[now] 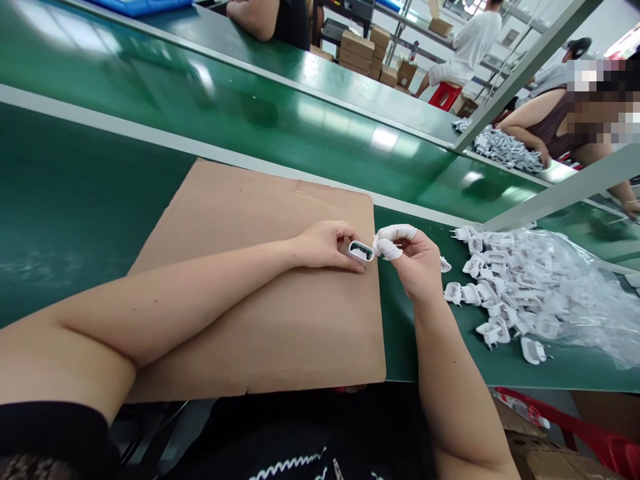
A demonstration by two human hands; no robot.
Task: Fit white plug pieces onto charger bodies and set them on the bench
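Observation:
Over the right part of a brown cardboard sheet (280, 327), my left hand (325, 245) is closed around a small white charger housing (361, 251). Its open end faces me, and a green circuit board edge and dark parts show inside. Just right of the housing is my right hand (416, 260), with white coverings on its thumb and forefinger. Those two fingertips are pinched together close to the housing's rim; what lies between them, if anything, is too small to tell. Beyond my right hand lies a heap of white plug covers with pins (500, 293).
A clear plastic bag (595, 300) lies on the heap at the right. A green conveyor belt (280, 113) runs behind a pale rail. A slanted metal post (530, 73) rises at the right. Co-workers (550, 120) sit across, near a pile of grey-white parts (505, 148).

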